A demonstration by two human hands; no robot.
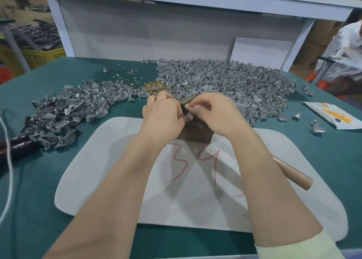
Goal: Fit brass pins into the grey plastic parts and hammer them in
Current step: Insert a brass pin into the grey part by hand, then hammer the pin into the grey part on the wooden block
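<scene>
Green bench, with a white mat laid at the centre, probably to cushion the blows. Big heap of grey plastic parts at 1 o'clock from the mat, smaller heap at 10 o'clock; which is stock and which is finished I cannot tell. Left hand and right hand meet at 12 o'clock, over a dark wooden block standing on the mat's far edge, likely the anvil. Hammer handle lies at 3 o'clock, half under the right forearm, close for that hand but not held. Loose brass pins are piled just beyond the left knuckles, within easy reach. One grey part sits between the two hands at the block's top. Right thumb and fingers pinch it to steady it; left fingers curl in tight against the same part. Whether a pin is between them is hidden. Judged: fitting step, hammering not yet begun.
</scene>
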